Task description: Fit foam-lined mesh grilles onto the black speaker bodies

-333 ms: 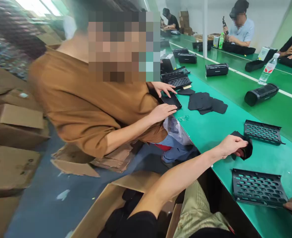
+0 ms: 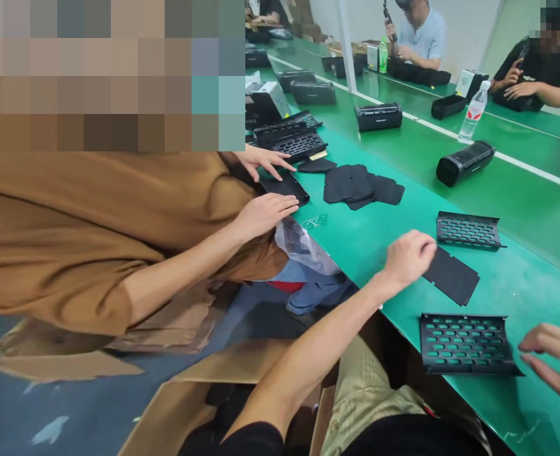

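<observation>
My left hand (image 2: 407,256) rests on the green table (image 2: 384,234) with its fingers curled onto the left edge of a flat black sheet (image 2: 452,276). A black perforated grille (image 2: 466,345) lies just in front of that sheet, near the table's edge. Just right of the grille, my right hand (image 2: 553,364) hovers with its fingers spread and nothing in them, not touching it.
A person in a brown top leans in from the left, both hands on a black part (image 2: 286,187). Also on the table are loose black sheets (image 2: 360,185), a second grille (image 2: 467,229), black speakers (image 2: 465,163) and a water bottle (image 2: 470,114). A cardboard box (image 2: 189,405) sits below the table.
The black piece that was bunched up in my left hand now lies flat on the table. My right hand has come off the near grille's corner and opened.
</observation>
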Available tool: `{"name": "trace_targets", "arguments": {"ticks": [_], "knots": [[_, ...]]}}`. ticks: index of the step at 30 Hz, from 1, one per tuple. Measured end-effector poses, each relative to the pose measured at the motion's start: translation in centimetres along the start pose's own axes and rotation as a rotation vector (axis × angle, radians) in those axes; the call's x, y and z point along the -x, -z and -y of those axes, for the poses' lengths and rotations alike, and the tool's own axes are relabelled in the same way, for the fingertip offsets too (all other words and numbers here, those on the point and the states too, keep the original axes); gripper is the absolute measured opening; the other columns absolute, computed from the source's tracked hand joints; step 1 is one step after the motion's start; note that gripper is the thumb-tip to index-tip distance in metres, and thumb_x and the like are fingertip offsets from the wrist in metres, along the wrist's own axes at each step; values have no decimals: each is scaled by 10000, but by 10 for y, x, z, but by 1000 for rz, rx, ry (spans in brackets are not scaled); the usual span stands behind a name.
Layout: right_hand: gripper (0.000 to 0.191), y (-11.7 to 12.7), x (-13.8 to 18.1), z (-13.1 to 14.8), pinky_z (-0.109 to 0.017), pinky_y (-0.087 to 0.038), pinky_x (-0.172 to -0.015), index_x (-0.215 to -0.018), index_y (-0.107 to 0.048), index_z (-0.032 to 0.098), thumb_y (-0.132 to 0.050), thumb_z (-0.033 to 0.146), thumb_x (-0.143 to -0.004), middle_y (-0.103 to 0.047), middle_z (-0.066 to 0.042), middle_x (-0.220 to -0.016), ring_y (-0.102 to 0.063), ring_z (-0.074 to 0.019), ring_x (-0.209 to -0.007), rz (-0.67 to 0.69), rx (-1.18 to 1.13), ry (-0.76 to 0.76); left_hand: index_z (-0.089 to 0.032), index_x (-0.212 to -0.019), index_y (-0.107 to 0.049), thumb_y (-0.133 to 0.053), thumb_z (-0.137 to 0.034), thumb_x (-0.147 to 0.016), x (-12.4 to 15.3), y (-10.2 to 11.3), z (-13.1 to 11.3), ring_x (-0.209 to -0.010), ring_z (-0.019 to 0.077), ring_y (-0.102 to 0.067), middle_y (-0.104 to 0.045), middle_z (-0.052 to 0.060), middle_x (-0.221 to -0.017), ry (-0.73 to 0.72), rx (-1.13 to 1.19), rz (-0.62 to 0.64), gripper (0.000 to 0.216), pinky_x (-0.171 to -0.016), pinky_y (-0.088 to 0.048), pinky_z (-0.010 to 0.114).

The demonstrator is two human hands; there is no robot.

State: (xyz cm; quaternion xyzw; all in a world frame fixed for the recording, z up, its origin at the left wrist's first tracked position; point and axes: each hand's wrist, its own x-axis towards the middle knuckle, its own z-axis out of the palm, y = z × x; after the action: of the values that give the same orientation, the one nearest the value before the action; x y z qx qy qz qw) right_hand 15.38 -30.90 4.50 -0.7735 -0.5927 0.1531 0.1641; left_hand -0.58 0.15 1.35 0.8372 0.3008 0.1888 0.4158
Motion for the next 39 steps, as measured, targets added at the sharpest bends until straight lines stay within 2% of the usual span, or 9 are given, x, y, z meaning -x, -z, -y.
{"name": "trace_targets", "arguments": {"ticks": [4, 7, 10, 15, 19, 23, 28, 34, 39], "knots": [[333, -9, -67, -7, -364, -566, -678, -1034, -739, 269, -515, 514, -1056, -768, -62, -939, -720, -242, -726, -48, 21, -111, -211, -1091, -794, -673, -322, -1002, 3, 24, 29, -1184, 329, -642, -756, 129, -1190, 59, -435, 5, 187, -1058, -515, 473], [264, -25, -122, -11, -333, -493, -647, -1109, -715, 242, -619, 454, -984, -769, -63, -977, -714, -232, -748, 1, 107, -175, -227, -1022, -786, -664, -348, -1011, 12, 16, 31, -1118, 301, -642, -754, 104, -1117, 14, -479, 54, 173, -1007, -506, 441], [133, -31, -144, -24, -307, -425, -624, -1021, -701, 251, -638, 355, -968, -758, -29, -874, -713, -229, -759, 29, 144, -203, -237, -891, -777, -659, -382, -1014, 20, 3, 21, -1041, 282, -668, -763, 77, -1014, -8, -423, 140, 223, -984, -496, 428], [142, 6, -117, -74, -315, -455, -681, -1009, -734, 244, -621, 265, -925, -752, -43, -938, -707, -221, -778, 10, 179, -260, -252, -837, -778, -648, -463, -1018, 18, -15, 2, -959, 263, -698, -765, 59, -965, -130, -254, 336, 306, -951, -513, 403], [217, 32, -89, -85, -330, -465, -689, -1027, -726, 205, -624, 376, -940, -728, -92, -975, -695, -233, -775, -112, 219, -343, -239, -924, -785, -654, -375, -1017, 5, -30, -1, -1038, 275, -669, -771, 78, -1040, -211, -254, 291, 211, -1012, -502, 428], [341, 8, -94, -43, -321, -416, -643, -820, -632, 253, -578, 537, -1000, -682, -22, -713, -626, -214, -653, -21, 41, -381, -218, -1049, -756, -780, -398, -944, -4, -47, 1, -1181, 312, -593, -738, 99, -1168, -262, -294, 144, 210, -1049, -480, 466], [260, -30, -117, -7, -321, -322, -623, -791, -615, 252, -671, 473, -915, -736, -40, -808, -632, -242, -719, 30, 28, -391, -213, -1114, -698, -870, -451, -874, -7, -63, 6, -1258, 319, -540, -690, 98, -1241, -243, -328, 91, 379, -1079, -456, 490], [315, -25, -111, -25, -320, -406, -652, -858, -714, 248, -518, 477, -949, -732, -35, -747, -651, -229, -691, 22, -99, -351, -205, -1139, -668, -861, -461, -888, -6, -65, 7, -1288, 315, -533, -680, 91, -1265, -235, -338, 95, 407, -1078, -438, 482], [465, -6, -94, -64, -300, -410, -548, -811, -715, 225, -485, 607, -943, -662, -30, -573, -615, -205, -539, -62, -186, -465, -216, -1160, -648, -851, -425, -874, -6, -63, 2, -1284, 316, -527, -668, 83, -1274, -203, -343, 104, 408, -1064, -435, 480]]}}
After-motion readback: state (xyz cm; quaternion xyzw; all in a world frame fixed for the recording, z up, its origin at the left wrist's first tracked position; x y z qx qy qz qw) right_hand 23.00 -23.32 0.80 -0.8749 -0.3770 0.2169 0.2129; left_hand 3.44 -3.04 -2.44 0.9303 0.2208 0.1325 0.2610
